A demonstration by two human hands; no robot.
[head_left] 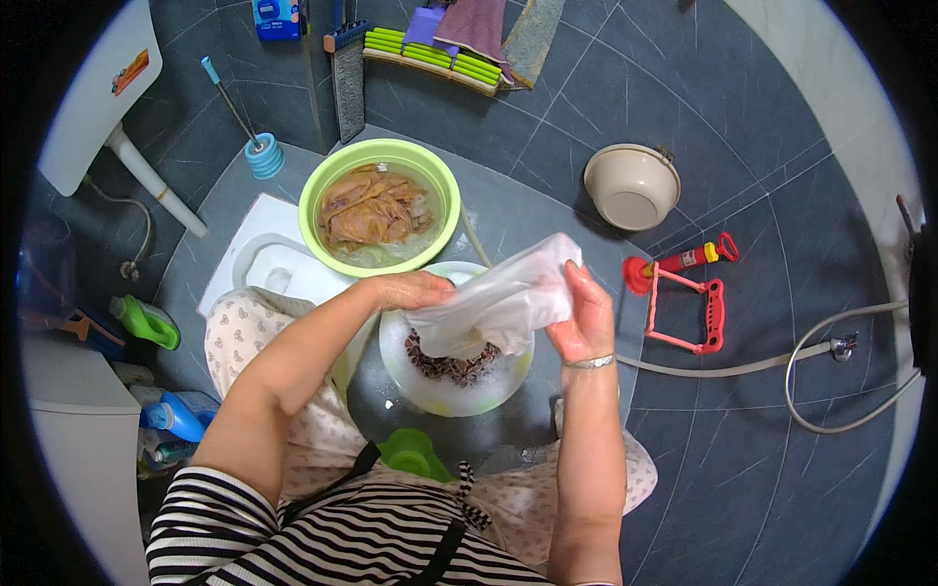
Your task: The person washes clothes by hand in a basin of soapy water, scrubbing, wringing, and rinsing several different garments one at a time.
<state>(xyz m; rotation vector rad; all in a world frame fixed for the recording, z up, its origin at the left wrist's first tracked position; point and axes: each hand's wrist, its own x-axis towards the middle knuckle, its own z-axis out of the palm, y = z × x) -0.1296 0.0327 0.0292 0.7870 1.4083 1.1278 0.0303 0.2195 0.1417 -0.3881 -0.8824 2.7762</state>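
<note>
A wet white cloth (513, 293) is stretched between my two hands above a round basin (385, 363) full of suds. My left hand (415, 290) grips the cloth's left end, its fingers partly hidden behind the fabric. At the other end, higher and to the right, my right hand (586, 317) is closed on the bunched cloth, with a bracelet (592, 362) at the wrist. Below the cloth, a dark patterned fabric (435, 363) lies in the suds. Just beyond my left hand stands a lime-green basin (311, 230), where a brown garment (366, 207) soaks in water.
A white squat toilet (239, 259) lies left of the green basin. A green scoop (415, 454) sits between my legs. To the right are a red plunger (684, 261), a pink frame (710, 317) and a hose (703, 373). A beige basin (630, 200) hangs on the wall.
</note>
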